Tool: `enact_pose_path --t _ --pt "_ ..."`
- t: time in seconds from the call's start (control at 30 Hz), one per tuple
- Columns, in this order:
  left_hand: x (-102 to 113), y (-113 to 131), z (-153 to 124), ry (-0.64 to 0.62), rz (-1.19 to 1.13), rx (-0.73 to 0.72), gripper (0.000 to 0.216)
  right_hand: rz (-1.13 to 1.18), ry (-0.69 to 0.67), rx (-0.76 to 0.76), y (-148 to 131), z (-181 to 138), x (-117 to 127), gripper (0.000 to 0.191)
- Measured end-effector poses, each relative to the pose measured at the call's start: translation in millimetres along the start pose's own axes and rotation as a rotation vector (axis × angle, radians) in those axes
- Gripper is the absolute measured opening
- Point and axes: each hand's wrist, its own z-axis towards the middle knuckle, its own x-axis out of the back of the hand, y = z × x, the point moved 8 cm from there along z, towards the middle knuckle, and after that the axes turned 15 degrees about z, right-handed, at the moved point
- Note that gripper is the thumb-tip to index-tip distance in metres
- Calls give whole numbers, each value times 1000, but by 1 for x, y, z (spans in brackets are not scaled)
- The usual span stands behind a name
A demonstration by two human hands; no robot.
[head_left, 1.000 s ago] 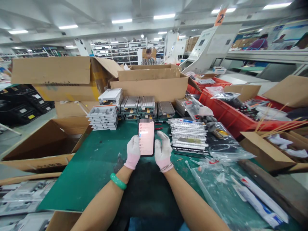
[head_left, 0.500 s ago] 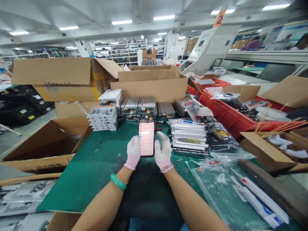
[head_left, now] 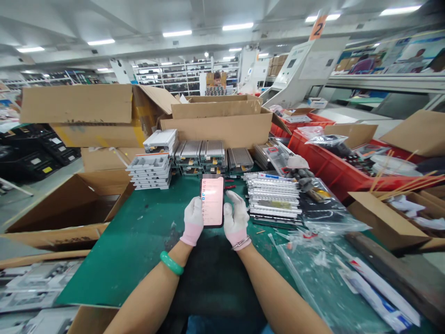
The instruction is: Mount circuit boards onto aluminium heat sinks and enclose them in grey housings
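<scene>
A smartphone (head_left: 212, 204) with a lit, pinkish screen stands tilted up over the green table. My left hand (head_left: 193, 220), in a white glove with a pink cuff, grips its left edge, the thumb in front and the other fingers hidden behind. Close by the phone's right edge is my right hand (head_left: 237, 218), also gloved, its fingers loosely curved and apart from the thumb, with nothing visible in it. Beyond the phone sit ribbed metal heat sinks (head_left: 213, 149) in stacks. A pile of silver metal strips (head_left: 273, 197) lies to the right of my right hand.
Grey moulded trays (head_left: 149, 171) are stacked at the table's back left. Cardboard boxes (head_left: 215, 125) line the far edge, with an open carton (head_left: 62, 229) at left. Red crates (head_left: 320, 162) stand at right. Plastic bags and white-blue tubes (head_left: 378, 297) lie front right. Someone (head_left: 217, 82) sits far back.
Both hands and the phone keep the same pose. The view has shifted very slightly; nothing was taken hold of or let go.
</scene>
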Motion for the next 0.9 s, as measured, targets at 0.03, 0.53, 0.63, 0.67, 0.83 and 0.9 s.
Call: enact_pose_path --t 0.03,0.53,0.63,0.67,0.83,0.9 --pt "0 0 0 0 2 -1 45 0 -1 0 0 0 0 35" --pt "0 5 -2 -13 16 -13 46 -16 -5 -13 1 0 0 36" --pt "-1 5 -2 -17 17 -8 45 -16 -7 -10 0 0 0 36" --pt "-1 5 -2 -20 17 -6 45 -17 -7 -6 0 0 0 36" --pt "-1 5 -3 -25 20 0 44 -23 -8 -7 0 1 0 36" --pt "-1 4 -2 -23 22 1 44 -22 -7 -13 0 1 0 36"
